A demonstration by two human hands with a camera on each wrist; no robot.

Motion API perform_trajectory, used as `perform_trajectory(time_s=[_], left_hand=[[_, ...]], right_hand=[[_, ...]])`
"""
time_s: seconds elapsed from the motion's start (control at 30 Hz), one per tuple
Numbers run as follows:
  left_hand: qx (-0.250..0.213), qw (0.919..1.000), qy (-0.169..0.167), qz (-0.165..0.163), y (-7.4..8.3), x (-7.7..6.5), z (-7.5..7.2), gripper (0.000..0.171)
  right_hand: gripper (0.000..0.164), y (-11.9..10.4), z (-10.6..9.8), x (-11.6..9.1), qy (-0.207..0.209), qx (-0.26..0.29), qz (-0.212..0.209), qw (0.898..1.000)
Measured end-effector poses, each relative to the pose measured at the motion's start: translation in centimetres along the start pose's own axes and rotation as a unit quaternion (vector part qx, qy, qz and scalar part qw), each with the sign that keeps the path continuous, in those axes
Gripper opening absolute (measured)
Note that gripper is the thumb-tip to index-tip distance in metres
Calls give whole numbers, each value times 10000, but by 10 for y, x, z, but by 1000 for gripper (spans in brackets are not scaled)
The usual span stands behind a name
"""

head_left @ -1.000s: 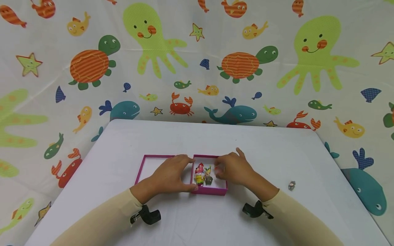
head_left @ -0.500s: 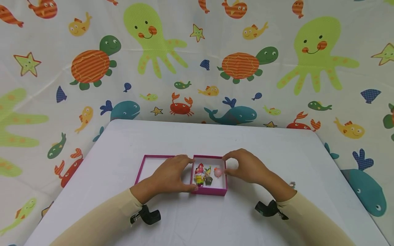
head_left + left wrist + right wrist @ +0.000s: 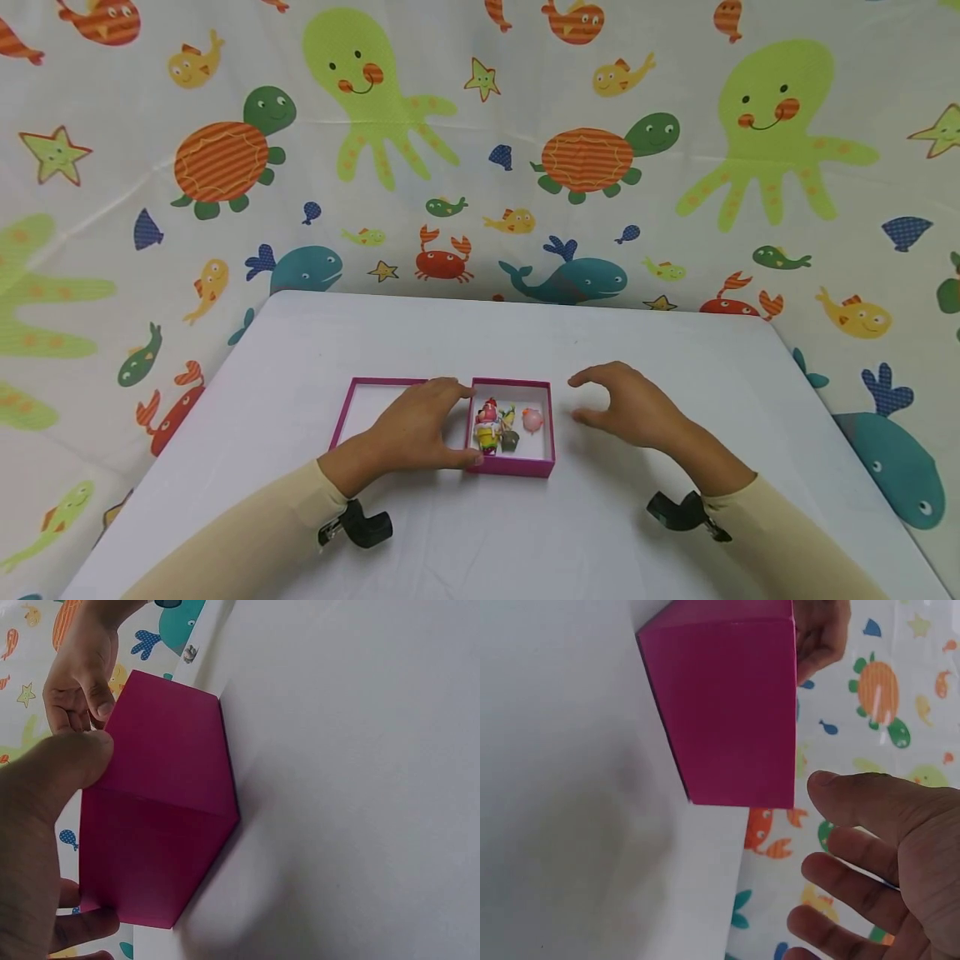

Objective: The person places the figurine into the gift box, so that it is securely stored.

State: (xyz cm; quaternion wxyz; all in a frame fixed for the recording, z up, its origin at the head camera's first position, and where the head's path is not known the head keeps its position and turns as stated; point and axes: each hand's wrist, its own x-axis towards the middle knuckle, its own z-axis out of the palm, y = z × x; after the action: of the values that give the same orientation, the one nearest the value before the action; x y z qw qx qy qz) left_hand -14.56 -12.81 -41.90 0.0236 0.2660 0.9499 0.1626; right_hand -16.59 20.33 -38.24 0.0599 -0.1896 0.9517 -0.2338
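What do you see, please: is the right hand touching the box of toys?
Apart. The head view shows a strip of white table between the right hand and the box of toys.

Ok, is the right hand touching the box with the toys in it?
No, a gap shows between the right hand and the box.

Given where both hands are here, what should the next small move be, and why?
Probably move the right hand to the small grey figure outside the magenta box and pinch it. That hand holds nothing, the left hand grips the box, and several toy figures lie inside, so this one likely belongs there too.
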Motion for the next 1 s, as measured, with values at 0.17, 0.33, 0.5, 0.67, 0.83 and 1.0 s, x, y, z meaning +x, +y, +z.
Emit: perform_trajectory(time_s=[0.17, 0.33, 0.5, 0.67, 0.83, 1.0], left_hand=[[43, 10000, 14, 14, 0, 0, 0, 94], [73, 10000, -16, -12, 1, 0, -1, 94], [76, 10000, -27, -19, 1, 0, -1, 93], [94, 9999, -53, -9, 1, 0, -2, 94], [124, 9999, -23, 46, 0, 0, -2, 93], [128, 9999, -24, 58, 2, 0, -3, 92]], right_hand=[[47, 8, -5, -5, 75, 3, -13, 10000], [48, 16, -11, -11, 144, 20, 5, 9999], [48, 23, -16, -17, 205, 20, 82, 9998], [50, 29, -20, -23, 233, 57, 198, 9995], [51, 36, -22, -29, 203, 102, 328, 9992], [51, 44, -22, -35, 260, 93, 318, 9991]])
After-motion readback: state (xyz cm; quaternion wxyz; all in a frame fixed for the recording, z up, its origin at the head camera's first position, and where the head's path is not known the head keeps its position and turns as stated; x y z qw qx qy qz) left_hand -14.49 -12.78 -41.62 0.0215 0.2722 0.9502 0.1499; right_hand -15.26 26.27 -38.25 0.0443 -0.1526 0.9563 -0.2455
